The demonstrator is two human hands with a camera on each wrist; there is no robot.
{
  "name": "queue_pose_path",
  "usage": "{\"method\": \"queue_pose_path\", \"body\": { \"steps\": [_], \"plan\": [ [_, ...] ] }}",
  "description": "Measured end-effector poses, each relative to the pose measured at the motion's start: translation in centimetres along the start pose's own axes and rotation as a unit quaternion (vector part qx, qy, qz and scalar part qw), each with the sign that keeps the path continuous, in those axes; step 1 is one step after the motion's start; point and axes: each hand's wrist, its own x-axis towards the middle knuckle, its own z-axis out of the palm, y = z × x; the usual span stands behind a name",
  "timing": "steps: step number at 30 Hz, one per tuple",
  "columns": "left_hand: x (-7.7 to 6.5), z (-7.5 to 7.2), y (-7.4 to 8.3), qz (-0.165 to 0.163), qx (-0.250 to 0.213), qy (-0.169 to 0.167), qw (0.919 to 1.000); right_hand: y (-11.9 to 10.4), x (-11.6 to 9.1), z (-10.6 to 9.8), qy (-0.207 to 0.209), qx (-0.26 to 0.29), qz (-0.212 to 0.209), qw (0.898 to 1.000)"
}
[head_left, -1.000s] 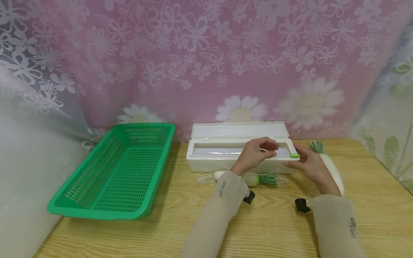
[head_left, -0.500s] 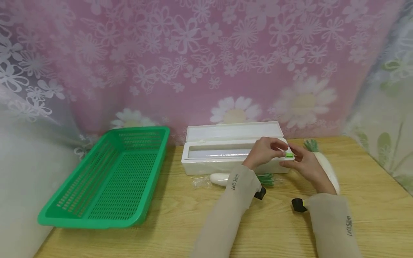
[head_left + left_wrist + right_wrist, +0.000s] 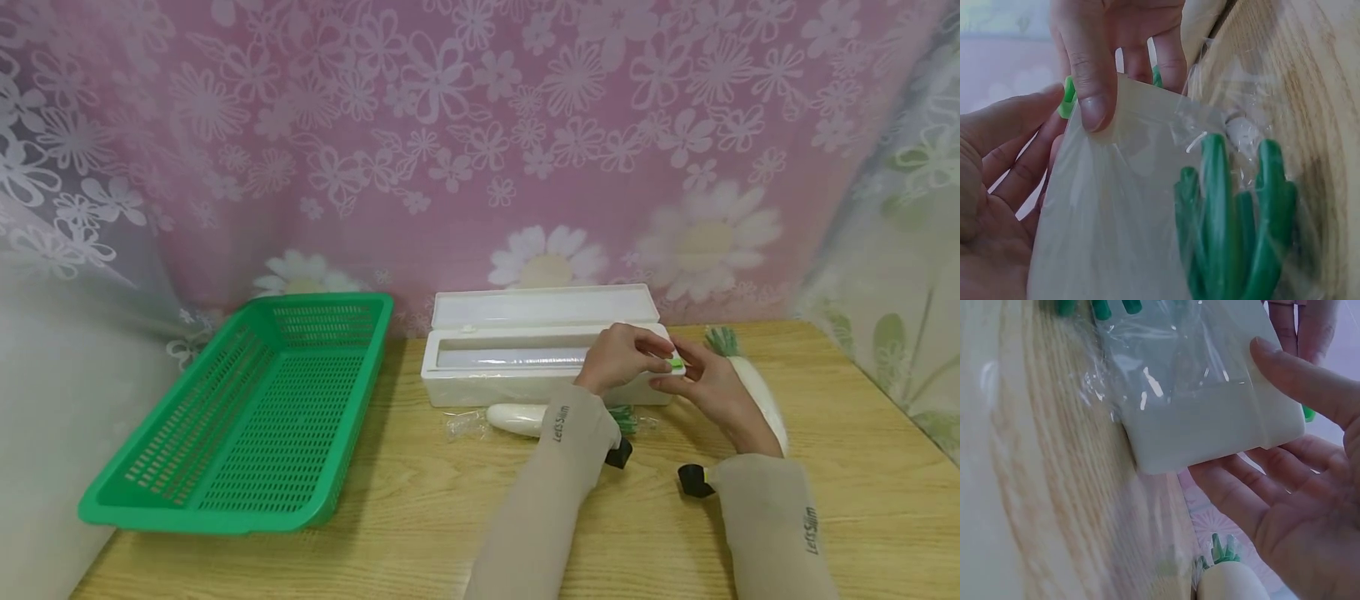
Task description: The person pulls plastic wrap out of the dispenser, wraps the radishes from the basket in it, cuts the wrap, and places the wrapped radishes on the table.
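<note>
A white cling film box (image 3: 480, 387) stands on the table with its lid (image 3: 543, 307) raised and a film roll (image 3: 517, 360) inside. Clear film drapes over its front. My left hand (image 3: 621, 354) pinches the small green slider (image 3: 1067, 99) at the box's right end, thumb tip against it. My right hand (image 3: 716, 387) holds that end, its thumb (image 3: 1297, 378) on the front and fingers under the end wall. A white radish (image 3: 516, 418) with green leaf stubs (image 3: 1216, 206) lies in front, partly hidden by my left sleeve. Clear film surrounds it.
A green plastic basket (image 3: 225, 518) stands at the left of the wooden table (image 3: 405, 533). Another white radish (image 3: 759, 396) lies right of the box, partly behind my right hand. A pink flowered curtain (image 3: 375, 150) hangs behind the table.
My left hand has moved right from above the roll to the green slider. The right hand keeps its hold on the box end. The head view has shifted slightly.
</note>
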Motion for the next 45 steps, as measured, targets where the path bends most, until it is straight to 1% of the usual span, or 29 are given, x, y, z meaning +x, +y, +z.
{"method": "queue_pose_path", "body": {
  "steps": [3, 7, 11, 15, 20, 23, 25, 27, 31, 35, 38, 41, 45],
  "plan": [
    [-0.1, 0.0, 0.0, -0.004, 0.011, 0.004, 0.9999, 0.0, 0.0, -0.1, -0.005, 0.001, -0.008, 1.000],
    [-0.1, 0.1, 0.1, -0.017, 0.030, 0.018, 0.9992, 0.1, 0.0, 0.0, -0.009, -0.003, -0.013, 1.000],
    [-0.2, 0.3, 0.1, -0.026, 0.045, 0.035, 0.9980, 0.3, 0.1, 0.2, 0.003, -0.010, -0.009, 1.000],
    [-0.2, 0.5, 0.2, -0.029, 0.054, 0.043, 0.9972, 0.4, 0.1, 0.4, 0.016, -0.013, -0.009, 1.000],
    [-0.2, 0.6, 0.3, -0.020, 0.063, 0.055, 0.9963, 0.3, -0.2, 0.5, 0.022, -0.012, -0.019, 1.000],
    [-0.1, 0.6, 0.4, -0.007, 0.051, 0.056, 0.9971, 0.4, -0.4, 0.3, 0.028, -0.019, -0.018, 0.999],
    [-0.1, 0.6, 0.6, 0.001, 0.037, 0.051, 0.9980, 0.5, -0.6, 0.2, 0.032, -0.025, -0.016, 0.999],
    [-0.2, 0.6, 0.7, 0.008, 0.034, 0.048, 0.9982, 0.8, -0.7, 0.0, 0.033, -0.032, -0.013, 0.999],
    [-0.4, 0.6, 0.9, 0.009, 0.049, 0.051, 0.9974, 1.1, -0.7, -0.1, 0.034, -0.043, -0.013, 0.998],
    [-0.6, 0.5, 0.8, -0.001, 0.062, 0.059, 0.9964, 1.3, -0.5, 0.0, 0.034, -0.047, -0.018, 0.998],
    [-0.7, 0.4, 0.8, 0.001, 0.074, 0.069, 0.9949, 1.3, -0.4, 0.1, 0.040, -0.054, -0.023, 0.997],
    [-0.9, 0.4, 0.7, 0.009, 0.089, 0.081, 0.9927, 1.4, -0.4, 0.2, 0.048, -0.048, -0.027, 0.997],
    [-1.0, 0.4, 0.8, 0.008, 0.102, 0.089, 0.9908, 1.4, -0.2, 0.4, 0.057, -0.052, -0.036, 0.996]
  ]
}}
